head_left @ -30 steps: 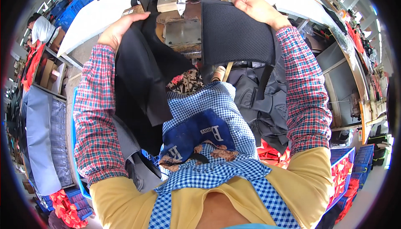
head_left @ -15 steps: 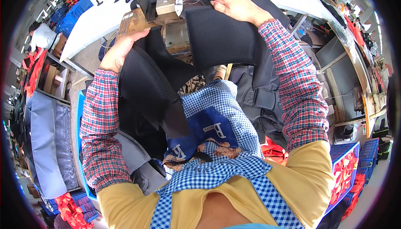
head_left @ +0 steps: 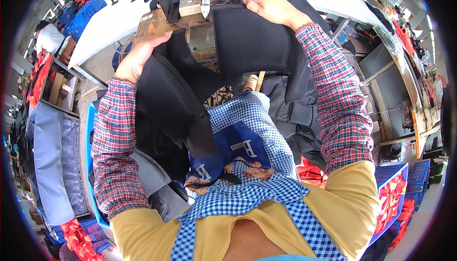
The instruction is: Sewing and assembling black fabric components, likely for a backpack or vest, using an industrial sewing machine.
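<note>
A black mesh fabric piece point(head_left: 252, 42) hangs in front of me, its upper edge pinched by my right hand point(head_left: 273, 9) between thumb and fingers. On the other side, my left hand point(head_left: 135, 61) holds another black mesh fabric piece point(head_left: 171, 89), which drapes down to my lap. Its fingers point toward the machine, and the cloth hides part of the grip. I cannot tell whether the two pieces join. Behind them, at the far middle, stands a machine with a grey housing point(head_left: 169, 1), a beige box point(head_left: 189, 6) and a metal plate point(head_left: 202, 38).
White tabletops point(head_left: 107, 32) flank the machine. Dark padded pieces point(head_left: 297, 108) lie below my right forearm. A blue bin point(head_left: 90, 142) sits by my left arm, and a blue crate point(head_left: 392, 199) with red pieces is at right. A person in white point(head_left: 49, 39) is far left.
</note>
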Motion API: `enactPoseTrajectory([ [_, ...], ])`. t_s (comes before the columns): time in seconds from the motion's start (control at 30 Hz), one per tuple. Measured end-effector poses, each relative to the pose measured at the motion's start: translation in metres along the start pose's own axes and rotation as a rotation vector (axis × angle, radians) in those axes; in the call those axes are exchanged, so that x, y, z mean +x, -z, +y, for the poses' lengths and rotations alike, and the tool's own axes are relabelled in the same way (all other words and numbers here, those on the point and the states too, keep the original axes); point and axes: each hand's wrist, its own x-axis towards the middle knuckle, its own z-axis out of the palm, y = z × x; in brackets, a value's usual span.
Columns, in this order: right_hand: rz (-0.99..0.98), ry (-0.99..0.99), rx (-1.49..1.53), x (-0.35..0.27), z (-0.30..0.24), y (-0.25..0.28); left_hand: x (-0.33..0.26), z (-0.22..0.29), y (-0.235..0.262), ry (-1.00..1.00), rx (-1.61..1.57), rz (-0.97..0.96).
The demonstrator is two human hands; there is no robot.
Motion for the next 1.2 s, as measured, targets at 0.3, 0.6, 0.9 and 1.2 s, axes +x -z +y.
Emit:
enactPoseTrajectory([
  [0.3,0.064,-0.099,-0.026,-0.009,-0.010,0.014,-0.001,-0.004,-0.006,-0.067,0.132,0.024],
  [0.6,0.281,-0.579,-0.058,-0.139,0.005,0.068,-0.014,-0.009,-0.028,-0.156,0.261,-0.029],
  [0.9,0.453,-0.936,-0.103,-0.301,-0.025,0.086,0.047,0.002,-0.004,0.036,-0.135,-0.005],
  [1.2,0.497,-1.269,-0.250,-0.403,-0.028,0.076,0.075,0.000,-0.018,-0.084,0.069,0.073],
])
